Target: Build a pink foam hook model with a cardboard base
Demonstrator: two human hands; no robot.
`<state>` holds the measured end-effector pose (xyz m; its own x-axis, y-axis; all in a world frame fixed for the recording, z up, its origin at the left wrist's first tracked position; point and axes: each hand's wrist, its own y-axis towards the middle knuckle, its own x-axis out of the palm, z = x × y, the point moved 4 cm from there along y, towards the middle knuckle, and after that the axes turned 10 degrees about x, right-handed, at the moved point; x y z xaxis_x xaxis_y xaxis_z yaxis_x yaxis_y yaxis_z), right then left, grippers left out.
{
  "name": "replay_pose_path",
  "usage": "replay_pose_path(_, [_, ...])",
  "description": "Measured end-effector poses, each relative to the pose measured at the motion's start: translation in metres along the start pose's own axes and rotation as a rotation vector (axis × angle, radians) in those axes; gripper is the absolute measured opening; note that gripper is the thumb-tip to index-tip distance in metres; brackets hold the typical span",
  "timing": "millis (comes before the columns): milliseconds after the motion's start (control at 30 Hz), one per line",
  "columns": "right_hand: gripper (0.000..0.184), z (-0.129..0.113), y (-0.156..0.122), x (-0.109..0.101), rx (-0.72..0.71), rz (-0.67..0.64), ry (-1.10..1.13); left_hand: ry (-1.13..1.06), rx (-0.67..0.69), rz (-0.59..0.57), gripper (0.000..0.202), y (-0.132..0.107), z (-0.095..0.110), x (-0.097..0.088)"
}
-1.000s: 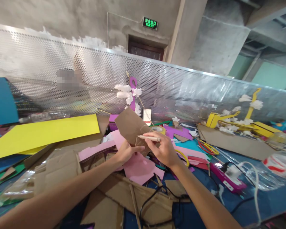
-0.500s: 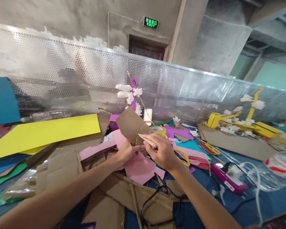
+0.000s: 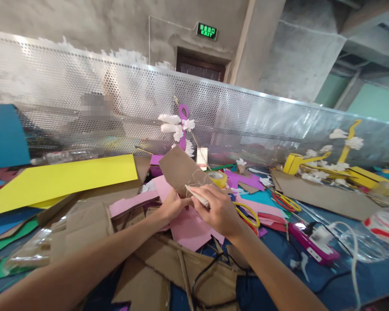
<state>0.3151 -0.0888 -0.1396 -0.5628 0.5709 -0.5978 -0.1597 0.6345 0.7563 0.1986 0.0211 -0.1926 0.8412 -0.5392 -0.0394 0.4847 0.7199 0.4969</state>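
One piece of brown cardboard [image 3: 176,166] stood tilted above the middle of the cluttered desk [image 3: 372,276], its near edge pinched by the left hand [image 3: 173,207], whose thumb lay toward the right. Curled fingers of the right hand [image 3: 215,209] gripped a pale pencil [image 3: 199,196], its tip at the cardboard's near part; whether it touched could not be told. Over the last second, the pencil had gone from almost level to a clear slant, its back end swinging to the near side, and the right hand had rolled with it. The cardboard had hardly shifted, which suggested steady support for a stroke in a new direction. Faint curved lines showed toward its right corner. Just below lay a pink sheet [image 3: 191,231]; to the far right sat a yellow tape roll [image 3: 218,178], with yellow-handled scissors [image 3: 248,216] nearer. Farther left spread a yellow sheet [image 3: 94,175]; well to the right lay a magenta power strip [image 3: 314,246]. Beyond everything ran a perforated metal screen [image 3: 246,116].
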Motion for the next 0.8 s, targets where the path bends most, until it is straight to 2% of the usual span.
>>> replay_pose_path(100, [0.032, 0.007, 0.001, -0.003, 0.037, 0.045, -0.019, 0.025, -0.034, -0.023, 0.014, -0.001, 0.0, 0.001])
replay_pose_path(233, [0.031, 0.007, 0.001, -0.001, 0.049, 0.036, -0.055, 0.038, -0.032, -0.021, 0.015, -0.002, 0.0, 0.001])
replay_pose_path(467, [0.027, -0.012, 0.0, 0.006, -0.053, -0.049, 0.031, 0.066, 0.107, 0.027, 0.023, 0.0, 0.004, -0.003])
replay_pose_path(700, [0.029, -0.01, -0.002, 0.01, -0.054, -0.119, 0.051, 0.089, 0.146, 0.009, 0.024, 0.0, 0.005, -0.003])
replay_pose_path(800, [0.028, -0.009, -0.001, 0.007, -0.052, -0.105, 0.047, 0.072, 0.131, 0.015, 0.026, 0.0, 0.005, -0.003])
